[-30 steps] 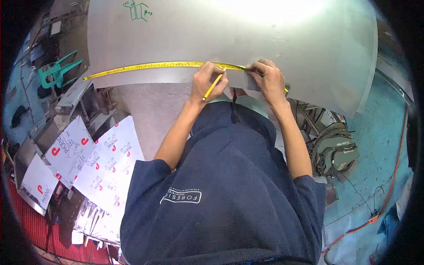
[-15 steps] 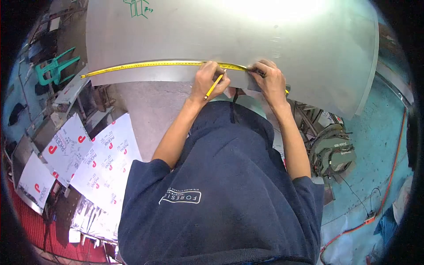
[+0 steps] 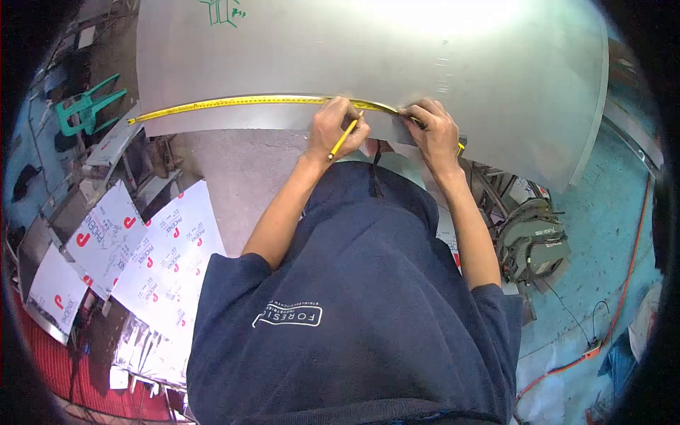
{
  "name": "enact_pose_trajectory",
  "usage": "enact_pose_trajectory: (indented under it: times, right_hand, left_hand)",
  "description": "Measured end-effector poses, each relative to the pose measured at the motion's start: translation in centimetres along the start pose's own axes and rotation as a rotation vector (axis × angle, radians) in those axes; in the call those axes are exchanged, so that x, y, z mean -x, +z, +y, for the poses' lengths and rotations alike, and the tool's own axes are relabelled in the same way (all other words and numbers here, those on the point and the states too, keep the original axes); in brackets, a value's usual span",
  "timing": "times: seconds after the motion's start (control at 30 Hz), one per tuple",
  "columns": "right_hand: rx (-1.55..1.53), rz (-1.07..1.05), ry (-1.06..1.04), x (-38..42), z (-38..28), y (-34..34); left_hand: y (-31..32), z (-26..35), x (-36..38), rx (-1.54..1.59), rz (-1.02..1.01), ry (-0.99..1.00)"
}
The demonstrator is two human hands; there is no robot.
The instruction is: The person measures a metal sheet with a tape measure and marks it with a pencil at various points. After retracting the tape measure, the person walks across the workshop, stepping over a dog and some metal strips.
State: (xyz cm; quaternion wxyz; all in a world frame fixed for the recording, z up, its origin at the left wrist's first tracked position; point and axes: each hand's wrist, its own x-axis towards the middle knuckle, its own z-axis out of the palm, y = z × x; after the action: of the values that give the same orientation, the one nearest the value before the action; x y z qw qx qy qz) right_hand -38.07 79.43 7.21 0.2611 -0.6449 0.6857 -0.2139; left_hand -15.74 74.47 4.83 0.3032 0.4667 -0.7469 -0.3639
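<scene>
A large grey metal sheet (image 3: 297,57) lies in front of me, with a yellow measuring tape (image 3: 234,101) stretched along its near edge. My left hand (image 3: 336,129) is closed around a yellow pencil (image 3: 343,139), which slants beside the tape; the fingertips rest at the tape. To the right, my right hand (image 3: 433,133) pinches the tape where it curves, with the dark and yellow tape case (image 3: 461,146) partly hidden behind the hand. Green marks (image 3: 221,10) show at the sheet's upper left.
A green plastic stool (image 3: 88,108) stands at the left, above printed film-covered sheets (image 3: 166,262). At the right, a dark green cut-off machine (image 3: 537,244) sits on the blue floor (image 3: 595,227), near an orange cable (image 3: 632,262). Metal framework runs beneath the sheet.
Both hands keep nearly the same places and grips. The tape's left end and the sheet have shifted very slightly left and up in view.
</scene>
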Motion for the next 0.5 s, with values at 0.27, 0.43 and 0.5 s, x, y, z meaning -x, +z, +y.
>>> enact_pose_trajectory:
  times: [0.27, 0.43, 0.5]
  right_hand:
    - [0.026, 0.002, -0.052, 0.14, 0.23, 0.07]
    - [0.018, 0.001, -0.046, 0.06, 0.18, 0.01]
    - [0.014, 0.002, -0.046, 0.04, 0.16, -0.01]
  left_hand:
    - [0.13, -0.08, -0.09, -0.014, 0.002, 0.025]
    - [0.23, -0.32, 0.14, -0.015, -0.007, 0.007]
    - [0.19, -0.34, 0.12, -0.019, -0.004, 0.026]
